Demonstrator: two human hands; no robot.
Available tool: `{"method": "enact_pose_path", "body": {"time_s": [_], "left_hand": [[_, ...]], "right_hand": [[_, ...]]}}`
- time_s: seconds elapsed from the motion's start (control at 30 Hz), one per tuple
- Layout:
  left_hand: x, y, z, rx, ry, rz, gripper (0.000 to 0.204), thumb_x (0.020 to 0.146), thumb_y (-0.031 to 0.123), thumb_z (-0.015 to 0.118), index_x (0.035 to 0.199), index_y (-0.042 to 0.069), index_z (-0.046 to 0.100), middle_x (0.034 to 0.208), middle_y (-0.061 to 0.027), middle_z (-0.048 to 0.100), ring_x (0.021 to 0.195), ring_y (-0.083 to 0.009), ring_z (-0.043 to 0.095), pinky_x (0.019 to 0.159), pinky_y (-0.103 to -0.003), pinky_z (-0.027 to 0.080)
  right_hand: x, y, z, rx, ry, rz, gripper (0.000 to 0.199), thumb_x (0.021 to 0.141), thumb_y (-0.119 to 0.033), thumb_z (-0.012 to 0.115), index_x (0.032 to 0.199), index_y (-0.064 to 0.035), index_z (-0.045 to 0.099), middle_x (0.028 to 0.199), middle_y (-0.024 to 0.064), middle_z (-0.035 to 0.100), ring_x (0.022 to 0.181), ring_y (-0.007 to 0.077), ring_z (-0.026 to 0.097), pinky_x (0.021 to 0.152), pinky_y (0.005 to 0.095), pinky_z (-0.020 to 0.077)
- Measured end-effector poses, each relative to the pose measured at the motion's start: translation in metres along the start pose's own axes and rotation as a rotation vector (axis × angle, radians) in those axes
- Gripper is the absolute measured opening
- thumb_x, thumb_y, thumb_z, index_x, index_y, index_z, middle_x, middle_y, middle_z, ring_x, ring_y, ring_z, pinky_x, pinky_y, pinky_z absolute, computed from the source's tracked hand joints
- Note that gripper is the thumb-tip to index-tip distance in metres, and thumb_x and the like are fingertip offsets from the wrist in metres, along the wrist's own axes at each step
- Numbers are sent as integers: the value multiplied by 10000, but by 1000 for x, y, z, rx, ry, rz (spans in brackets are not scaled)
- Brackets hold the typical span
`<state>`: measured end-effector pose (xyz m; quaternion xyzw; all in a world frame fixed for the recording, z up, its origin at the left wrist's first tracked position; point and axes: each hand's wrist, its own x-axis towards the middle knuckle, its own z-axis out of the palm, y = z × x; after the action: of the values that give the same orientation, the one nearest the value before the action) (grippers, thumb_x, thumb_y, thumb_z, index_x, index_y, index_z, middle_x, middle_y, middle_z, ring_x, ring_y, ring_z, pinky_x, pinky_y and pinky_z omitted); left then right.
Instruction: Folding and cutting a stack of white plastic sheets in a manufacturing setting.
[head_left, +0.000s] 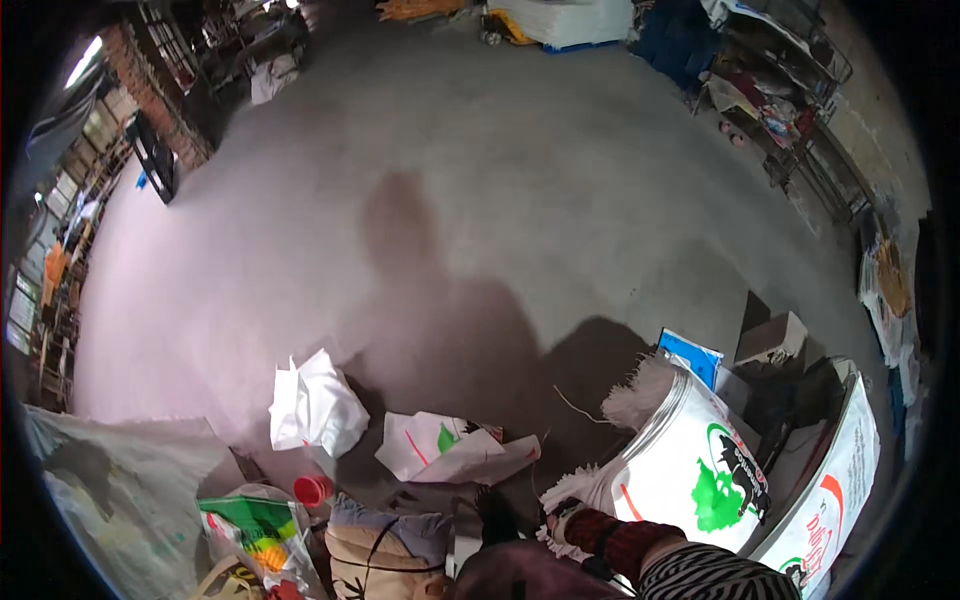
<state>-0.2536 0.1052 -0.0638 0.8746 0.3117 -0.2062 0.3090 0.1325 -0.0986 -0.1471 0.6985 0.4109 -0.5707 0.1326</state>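
Note:
My right hand (566,516) reaches in from the lower right, with a dark red cuff and a black-and-white striped sleeve behind it. It touches the frayed near corner of a stack of white woven bags (640,490), printed with a green patch and a dark animal figure. Its fingers are too small and dim to make out against the threads. No part of my left hand shows. Just ahead, a folded white printed bag (458,452) lies on the floor, and left of it stands a crumpled plain white bag (316,405).
A second white printed stack (825,490) leans at the right, near a grey box (772,340) and a blue packet (690,352). At lower left are a red cup (313,490), a tan padded bundle (385,550), a green-and-white bag (255,530) and a pale sheet (120,490).

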Motion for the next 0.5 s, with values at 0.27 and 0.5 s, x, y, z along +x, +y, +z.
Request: {"method": "enact_pose_path", "body": {"time_s": [0.27, 0.5], "left_hand": [[70, 51, -51, -10, -71, 93, 245, 947, 308, 571, 985, 115, 716, 988, -95, 715, 1008, -246, 655, 822, -422, 528], [92, 81, -88, 40, -99, 93, 262, 948, 319, 572, 1033, 118, 717, 1004, -94, 712, 1012, -253, 654, 826, -416, 525]], "right_hand": [[9, -5, -42, 50, 28, -129, 392, 872, -358, 623, 1165, -103, 682, 1365, 174, 587, 1274, 348, 544, 1054, 485, 422], [17, -12, -63, 82, 59, -315, 417, 872, -362, 651, 1197, -101, 672, 1367, 183, 586, 1278, 350, 546, 1057, 482, 425]]}}
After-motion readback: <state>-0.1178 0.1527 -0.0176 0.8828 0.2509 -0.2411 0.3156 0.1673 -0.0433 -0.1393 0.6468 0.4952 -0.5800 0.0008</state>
